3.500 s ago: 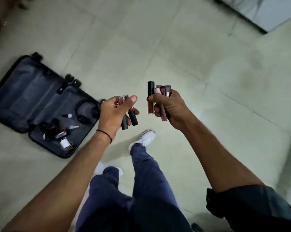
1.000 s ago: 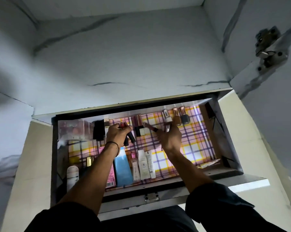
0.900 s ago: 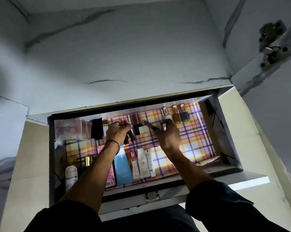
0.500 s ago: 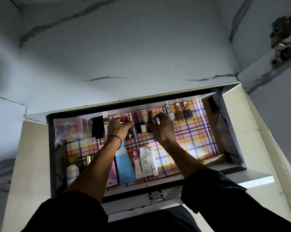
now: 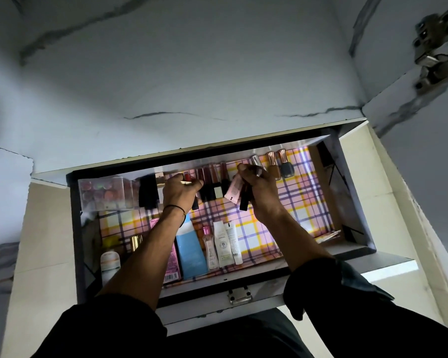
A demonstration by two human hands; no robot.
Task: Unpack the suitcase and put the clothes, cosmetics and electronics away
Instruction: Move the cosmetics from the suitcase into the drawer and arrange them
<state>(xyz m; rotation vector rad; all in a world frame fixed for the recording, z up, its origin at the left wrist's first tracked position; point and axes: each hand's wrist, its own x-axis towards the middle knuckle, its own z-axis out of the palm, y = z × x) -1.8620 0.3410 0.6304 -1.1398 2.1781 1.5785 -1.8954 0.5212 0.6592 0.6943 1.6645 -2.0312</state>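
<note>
Lipsticks (image 5: 212, 174) stand in a row along the far wall of the drawer (image 5: 74, 228), so I judge the cosmetics partly stowed. My left hand (image 5: 180, 192) grips several tubes (image 5: 194, 204); my right hand (image 5: 260, 195) grips a pink tube (image 5: 232, 190) and dark ones. Suitcase, clothes and electronics are out of view. Plaid liner (image 5: 303, 202) covers the drawer floor; pale marbled panels (image 5: 192, 73) surround it.

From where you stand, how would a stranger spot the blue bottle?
Look in the open drawer with the checked lining. In its near row lies the blue bottle, between a pink box and a pink-capped bottle. It alone in that row is bright blue.
</note>
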